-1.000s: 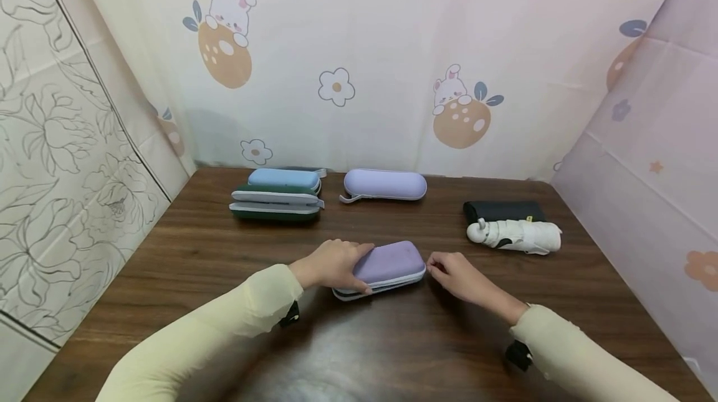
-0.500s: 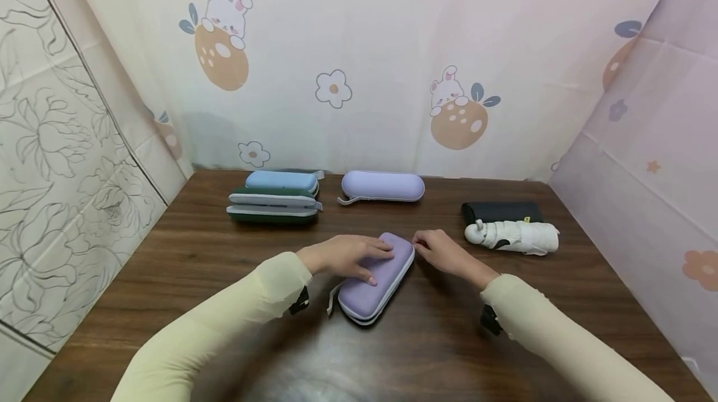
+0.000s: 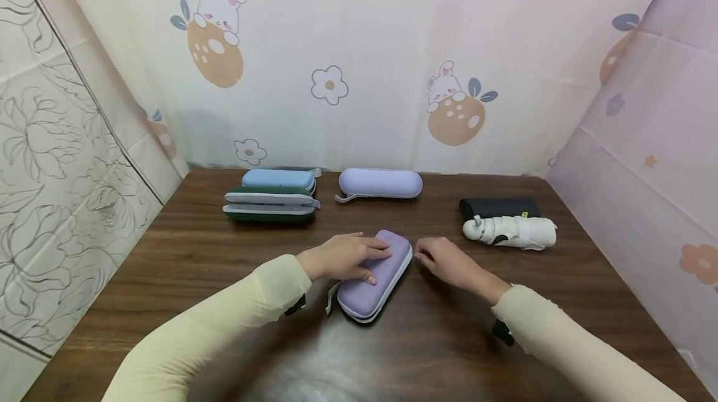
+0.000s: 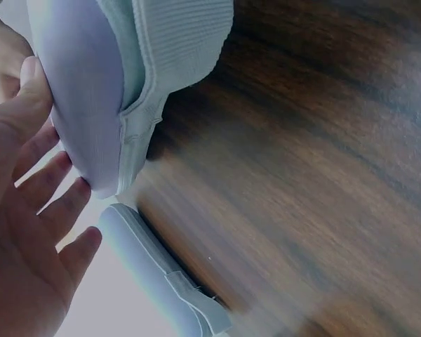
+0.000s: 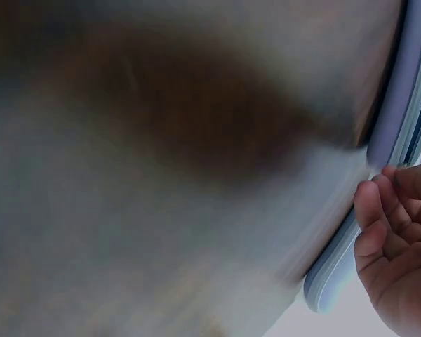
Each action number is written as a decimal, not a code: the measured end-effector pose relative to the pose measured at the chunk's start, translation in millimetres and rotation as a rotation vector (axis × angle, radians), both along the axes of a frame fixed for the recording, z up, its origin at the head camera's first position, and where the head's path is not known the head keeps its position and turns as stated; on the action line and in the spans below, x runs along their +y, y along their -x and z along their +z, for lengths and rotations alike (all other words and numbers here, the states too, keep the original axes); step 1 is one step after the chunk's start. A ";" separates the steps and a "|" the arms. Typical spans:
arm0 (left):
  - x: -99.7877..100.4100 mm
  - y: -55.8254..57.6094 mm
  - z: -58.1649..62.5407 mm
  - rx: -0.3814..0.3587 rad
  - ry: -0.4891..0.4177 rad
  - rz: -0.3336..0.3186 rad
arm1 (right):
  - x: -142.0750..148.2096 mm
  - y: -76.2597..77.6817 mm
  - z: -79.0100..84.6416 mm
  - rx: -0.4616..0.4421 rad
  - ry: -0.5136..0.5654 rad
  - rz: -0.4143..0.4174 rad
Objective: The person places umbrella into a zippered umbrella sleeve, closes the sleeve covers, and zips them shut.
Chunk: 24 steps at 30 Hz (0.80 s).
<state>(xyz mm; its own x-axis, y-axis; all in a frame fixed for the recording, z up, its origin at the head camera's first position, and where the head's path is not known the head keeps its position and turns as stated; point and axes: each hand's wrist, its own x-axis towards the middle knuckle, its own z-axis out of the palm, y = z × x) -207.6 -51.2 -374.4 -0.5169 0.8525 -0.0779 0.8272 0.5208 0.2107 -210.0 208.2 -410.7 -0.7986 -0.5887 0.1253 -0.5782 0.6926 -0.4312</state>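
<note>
A lavender zip case lies diagonally on the table in the head view, with a strap loop at its near left corner. My left hand rests on its top, fingers stretched across the lid. In the left wrist view, the case has a gap along its zipper edge at the strap end, and the left hand touches it with spread fingers. My right hand is at the far right corner. The right wrist view has the thumb and index finger of this hand pinched at the zipper edge; the zipper pull is hidden between them.
At the back of the brown table lie a light blue case, a partly opened dark green case and a pale purple case. A black folded pouch and a white folded umbrella lie at right.
The lavender case has turned from nearly crosswise to diagonal. My left hand has shifted from its left end onto its top. The right hand moved with the far corner, then slightly back.
</note>
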 end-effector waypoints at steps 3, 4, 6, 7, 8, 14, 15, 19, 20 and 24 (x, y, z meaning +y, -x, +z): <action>-0.1 -1.7 -1.1 -0.009 -0.018 0.011 | -5.4 -14.4 -0.1 -0.006 0.009 -0.003; -0.2 -2.3 -1.7 -0.013 -0.025 0.016 | -8.3 -19.7 -0.7 0.000 0.017 -0.004; -0.1 -3.5 -2.5 -0.017 -0.038 0.028 | -15.5 -30.8 -2.4 0.017 0.027 -0.006; 0.2 -4.2 -2.7 -0.015 -0.044 0.034 | -19.9 -36.8 -3.2 0.020 0.033 -0.003; 0.8 -4.8 -2.7 -0.009 -0.047 0.040 | -24.5 -43.3 -3.5 0.023 0.038 0.008; 7.3 -12.8 1.0 0.073 -0.049 0.128 | -44.5 -79.9 4.7 -0.049 0.040 0.140; 8.5 -15.0 1.7 0.095 -0.041 0.151 | -44.6 -82.9 6.6 -0.056 0.037 0.151; 12.9 -26.4 3.0 0.235 0.013 0.237 | -37.2 -83.1 12.9 -0.026 0.025 0.149; 13.6 -29.5 2.7 0.277 0.028 0.255 | -34.4 -81.1 13.6 -0.013 0.017 0.146; 10.0 -38.1 1.6 0.402 0.028 0.307 | -25.0 -71.1 13.3 0.048 -0.028 0.151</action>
<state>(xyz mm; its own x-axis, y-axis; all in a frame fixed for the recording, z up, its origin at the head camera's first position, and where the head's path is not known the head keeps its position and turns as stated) -169.5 -41.2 -372.7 -0.7372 0.6569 0.1580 0.6479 0.7537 -0.1106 -138.8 183.2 -397.4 -0.6943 -0.7053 0.1430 -0.6961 0.6077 -0.3823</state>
